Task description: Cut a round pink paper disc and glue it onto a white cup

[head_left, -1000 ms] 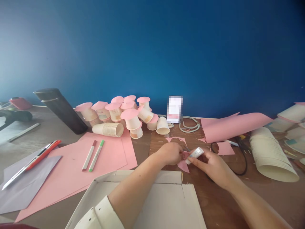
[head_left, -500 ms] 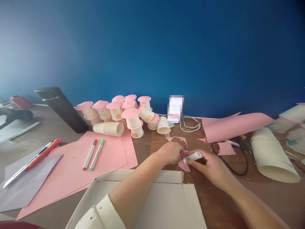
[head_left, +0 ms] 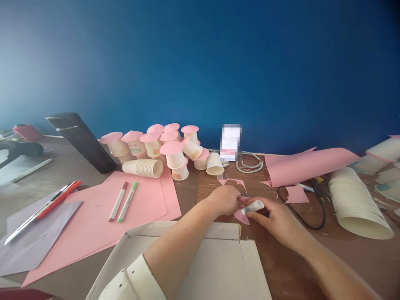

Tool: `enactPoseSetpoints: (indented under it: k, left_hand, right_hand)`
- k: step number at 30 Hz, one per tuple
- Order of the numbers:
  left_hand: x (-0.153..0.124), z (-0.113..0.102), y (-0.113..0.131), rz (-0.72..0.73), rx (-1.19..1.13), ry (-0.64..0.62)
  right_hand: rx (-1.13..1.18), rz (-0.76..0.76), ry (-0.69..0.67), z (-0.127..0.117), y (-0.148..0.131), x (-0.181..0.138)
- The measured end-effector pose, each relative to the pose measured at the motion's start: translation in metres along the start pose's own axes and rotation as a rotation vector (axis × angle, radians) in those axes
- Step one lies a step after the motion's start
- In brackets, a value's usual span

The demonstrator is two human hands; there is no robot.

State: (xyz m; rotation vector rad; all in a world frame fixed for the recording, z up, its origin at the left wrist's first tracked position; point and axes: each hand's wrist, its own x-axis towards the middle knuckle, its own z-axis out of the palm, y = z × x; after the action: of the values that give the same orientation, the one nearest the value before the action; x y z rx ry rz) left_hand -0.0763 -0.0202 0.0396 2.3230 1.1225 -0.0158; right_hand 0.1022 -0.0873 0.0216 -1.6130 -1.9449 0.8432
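Note:
My right hand [head_left: 270, 213] grips a small white tube that looks like a glue stick [head_left: 253, 206] between thumb and fingers. The tube is tilted, with its far end down at a cut piece of pink paper [head_left: 241, 218] on the brown table. My left hand [head_left: 225, 199] is closed, its fingertips at the upper edge of that same piece, close beside the tube. Part of the paper is hidden by the fingers and the tube. Pink scraps [head_left: 233, 182] lie just beyond my hands.
Paper cups with pink paper tops [head_left: 171, 148] stand against the blue wall, left of a phone [head_left: 230, 142]. A utility knife [head_left: 46, 210], markers [head_left: 127, 201] and pink sheets [head_left: 90, 216] lie left. Nested cups [head_left: 356, 200] rest right. An open cardboard lid [head_left: 228, 262] sits in front.
The tube in my right hand has shifted and tilted very slightly over the pink paper. My left hand stays in place.

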Motion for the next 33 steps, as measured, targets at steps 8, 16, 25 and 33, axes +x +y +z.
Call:
enactPoseSetpoints:
  k: [8, 16, 25, 33]
  left_hand:
    - [-0.001, -0.001, 0.000, -0.027, -0.002, -0.015]
    - [-0.002, -0.002, 0.001, -0.032, -0.017, -0.014]
    - [0.000, 0.000, -0.001, -0.020, -0.021, 0.000]
    - [-0.004, -0.003, 0.002, -0.051, -0.043, -0.004]
  right_hand:
    - [-0.115, 0.031, 0.008, 0.000, -0.007, -0.001]
    - [-0.179, 0.036, -0.009, 0.000, -0.012, -0.003]
    - [-0.214, -0.013, -0.035, -0.002, -0.016, -0.007]
    - [-0.114, 0.008, -0.080, -0.009, -0.019, -0.008]
